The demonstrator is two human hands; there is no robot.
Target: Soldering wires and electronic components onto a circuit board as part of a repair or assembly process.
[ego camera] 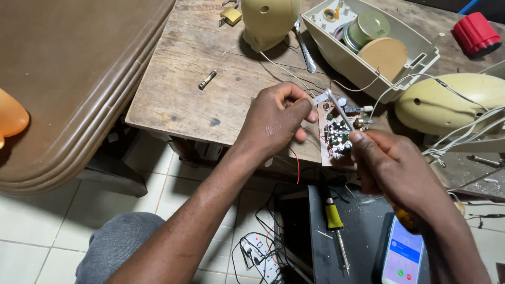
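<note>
Left hand (pixel 273 118) pinches the circuit board (pixel 336 134) upright over the table (pixel 179 94) edge, fingers closed on its top-left; right hand (pixel 392 168), just right, grips a screwdriver (pixel 336 108) angled up-left across the board.

My worn wooden bench (pixel 179 89) carries a brass padlock (pixel 230 16), a small metal cylinder (pixel 207 80), two cream domed shells (pixel 269 20) (pixel 447 102), an open cream casing (pixel 368 44), a red cap (pixel 476 34) and loose white wires (pixel 463 131).

Worn wooden workbench (pixel 173 89), brown table (pixel 68 79), tiled floor (pixel 47 221).
</note>
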